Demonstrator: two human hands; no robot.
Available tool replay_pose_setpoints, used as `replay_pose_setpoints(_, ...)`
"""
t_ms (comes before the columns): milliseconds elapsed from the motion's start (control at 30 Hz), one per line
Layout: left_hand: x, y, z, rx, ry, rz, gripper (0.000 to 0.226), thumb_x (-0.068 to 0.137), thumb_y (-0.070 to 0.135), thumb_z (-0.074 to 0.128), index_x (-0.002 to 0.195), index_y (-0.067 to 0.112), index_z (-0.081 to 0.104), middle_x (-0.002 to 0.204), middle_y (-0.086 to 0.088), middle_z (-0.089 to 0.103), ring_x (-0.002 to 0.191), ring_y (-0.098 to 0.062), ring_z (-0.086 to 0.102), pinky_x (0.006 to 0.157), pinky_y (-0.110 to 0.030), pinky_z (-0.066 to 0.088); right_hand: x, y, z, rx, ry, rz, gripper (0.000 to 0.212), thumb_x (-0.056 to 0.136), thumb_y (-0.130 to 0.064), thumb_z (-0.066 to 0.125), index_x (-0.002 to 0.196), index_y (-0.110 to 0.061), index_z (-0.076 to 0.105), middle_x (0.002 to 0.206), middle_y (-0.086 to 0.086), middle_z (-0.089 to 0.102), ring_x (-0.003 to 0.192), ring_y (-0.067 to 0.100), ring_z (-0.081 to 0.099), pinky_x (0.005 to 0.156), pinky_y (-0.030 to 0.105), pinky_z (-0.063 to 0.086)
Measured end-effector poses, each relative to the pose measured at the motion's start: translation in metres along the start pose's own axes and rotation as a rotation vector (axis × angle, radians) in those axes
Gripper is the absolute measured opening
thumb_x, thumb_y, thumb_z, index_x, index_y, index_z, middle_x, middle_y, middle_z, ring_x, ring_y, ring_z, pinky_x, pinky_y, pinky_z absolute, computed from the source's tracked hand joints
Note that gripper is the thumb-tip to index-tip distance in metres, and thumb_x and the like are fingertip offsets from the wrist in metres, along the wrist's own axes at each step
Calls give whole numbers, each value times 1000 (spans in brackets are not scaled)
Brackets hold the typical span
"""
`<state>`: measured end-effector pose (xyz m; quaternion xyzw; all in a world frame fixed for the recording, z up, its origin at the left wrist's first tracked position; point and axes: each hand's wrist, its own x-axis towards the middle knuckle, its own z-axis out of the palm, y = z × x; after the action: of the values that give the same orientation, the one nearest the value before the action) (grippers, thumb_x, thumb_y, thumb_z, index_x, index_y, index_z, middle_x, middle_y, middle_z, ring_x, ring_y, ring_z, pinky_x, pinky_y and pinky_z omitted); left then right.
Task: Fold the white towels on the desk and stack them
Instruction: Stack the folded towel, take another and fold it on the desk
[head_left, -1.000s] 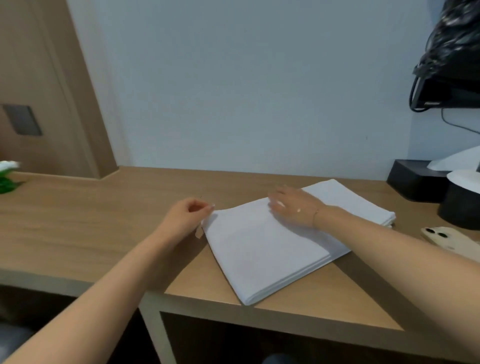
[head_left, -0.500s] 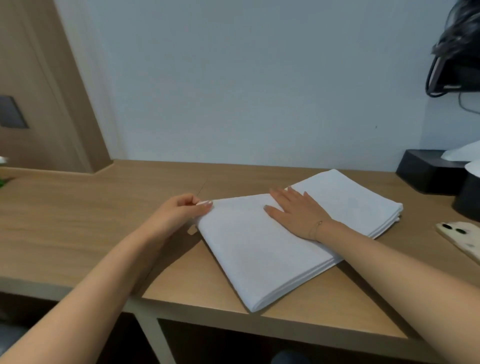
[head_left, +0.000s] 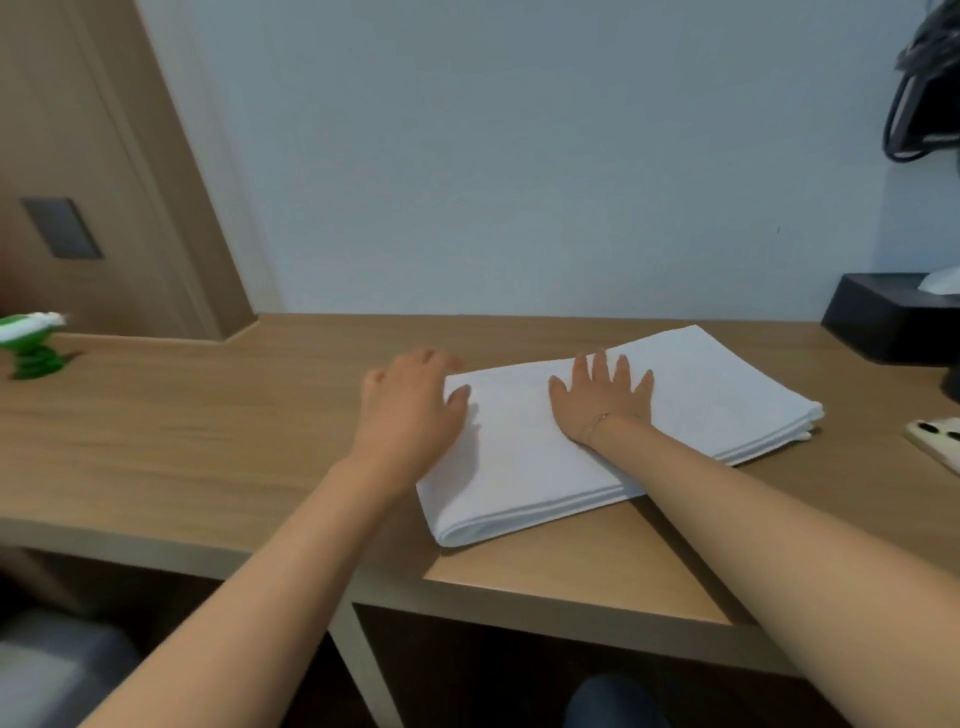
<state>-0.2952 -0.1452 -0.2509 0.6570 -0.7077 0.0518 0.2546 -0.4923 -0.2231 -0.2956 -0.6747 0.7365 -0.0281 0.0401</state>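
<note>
White, soft and light, the folded towel (head_left: 613, 431) lies on the desk (head_left: 208, 441) near its front edge, the right hand (head_left: 602, 397) flat on top with fingers spread, the left hand (head_left: 410, 410) resting at its left edge, gripping nothing I can see; best lifted by both short ends.

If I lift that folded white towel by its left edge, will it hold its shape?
Probably not. The folded white cloth towel shows loose stacked layers at its near edge, so it would likely droop and unfold. It lies flat under the right hand, suggesting soft, light fabric. It may slide on the smooth wooden desk.
</note>
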Motion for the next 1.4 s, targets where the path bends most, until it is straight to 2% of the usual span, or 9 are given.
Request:
replay_pose_setpoints(167, -30, 32, 30, 183, -387, -52, 62, 103, 49, 14, 157, 16, 15, 165, -8, 6, 152, -21, 2, 122, -47, 0, 2, -7, -11, 18, -73, -38, 66, 102, -48, 8, 155, -10, -3, 162, 10, -11, 149, 30, -11, 120, 48, -6)
replay_pose_setpoints(300, -37, 21, 33, 197, -432, -25, 66, 102, 52, 6, 158, 18, -1, 164, -7, -9, 151, -21, -10, 121, -47, -9, -15, 12, -23, 32, -40, -330, 62, 104, -41, 15, 153, -3, 12, 162, 12, 2, 150, 23, 2, 121, 39, 3)
replay_pose_setpoints(467, -38, 18, 29, 228, -452, -3, 65, 101, 53, 5, 157, 20, -2, 164, -5, -10, 151, -19, -11, 121, -46, -9, -49, 28, -14, -20, -83, -615, 60, 103, -48, 12, 155, -22, 1, 163, -4, -6, 149, 9, -5, 119, 29, -3)
replay_pose_setpoints(767, -38, 17, 26, 203, -467, 10, 67, 100, 56, 4, 157, 21, -2, 164, -4, -10, 151, -18, -11, 122, -46, -8, -31, 153, -40, -98, -156, -305, 62, 103, -47, 9, 154, -18, -9, 161, -3, -17, 147, 6, -13, 120, 29, -5)
replay_pose_setpoints(967, -12, -13, 9, 336, -579, -10, 61, 103, 51, 9, 157, 25, -1, 164, -7, -10, 151, -22, -10, 119, -53, -6, -51, 125, -48, 0, -346, -263, 67, 105, -42, 20, 152, -8, -13, 159, 1, -21, 147, 15, -17, 119, 32, -6)
replay_pose_setpoints(1100, 0, -14, -3, 453, -411, -57, 46, 106, 27, 24, 152, 23, 28, 164, -10, 5, 152, -24, 3, 120, -52, 4, -93, 124, -77, 439, -581, -338, 60, 99, -54, 38, 152, -28, 28, 154, -21, 22, 143, 4, 23, 110, 18, 10)
replay_pose_setpoints(1200, -9, 37, 9, 56, -372, -30, 44, 106, 31, 30, 149, 26, 37, 162, -3, 20, 147, -23, 25, 118, -42, 18, -105, 126, -91, 719, -382, -350, 28, 98, -35, 51, 122, -28, 65, 127, -13, 62, 113, 3, 58, 90, 14, 47)
replay_pose_setpoints(1300, -23, 85, 29, -64, -433, 67, 51, 104, 49, 26, 150, 29, 34, 162, 0, 21, 147, -21, 24, 119, -45, 19, -97, 127, -90, 737, -79, -362, 26, 98, -23, 53, 121, -20, 65, 122, -6, 63, 109, 6, 57, 76, 9, 42)
replay_pose_setpoints(1400, -36, 95, 50, 121, -521, 199, 62, 98, 63, 11, 155, 38, 10, 165, 3, -1, 152, -19, 0, 121, -52, 2, -86, 127, -79, 739, -54, -372, 33, 99, -25, 52, 131, -19, 58, 138, -3, 53, 122, 7, 47, 92, 15, 35)
